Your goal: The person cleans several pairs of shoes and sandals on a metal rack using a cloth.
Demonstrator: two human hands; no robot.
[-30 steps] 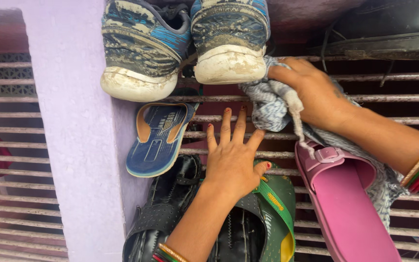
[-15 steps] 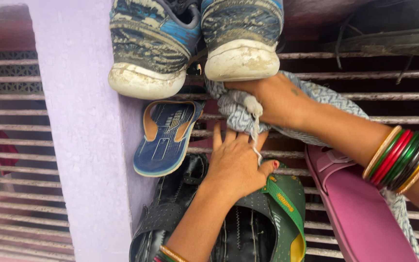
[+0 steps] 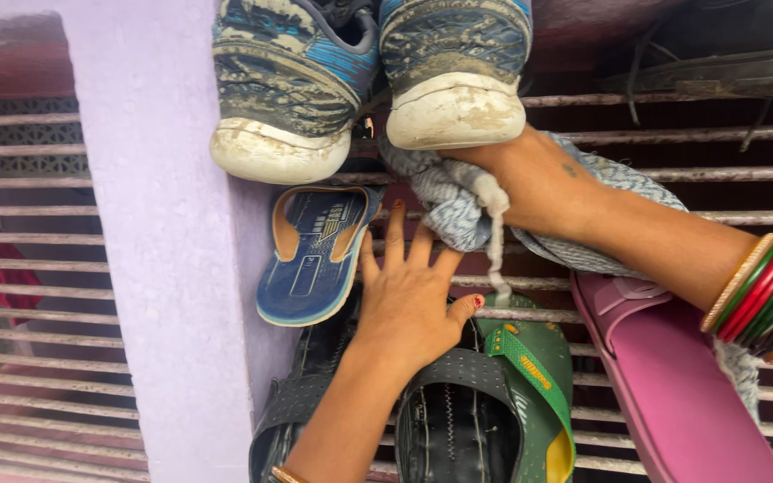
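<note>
A grey woven cloth (image 3: 445,201) is bunched against the metal rack bars (image 3: 673,174), just under two muddy blue sneakers (image 3: 369,80); the right hand (image 3: 530,183) is clenched around it; the left hand (image 3: 409,300), fingers spread flat, rests on the bars above black perforated sandals (image 3: 386,411), beside a blue flip-flop (image 3: 310,259); a smooth pink slide (image 3: 673,385) lies right.

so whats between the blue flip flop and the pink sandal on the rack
In the head view, the left hand spread on the bars, the grey cloth held by the right hand, and the green sandal lie between them.
</note>
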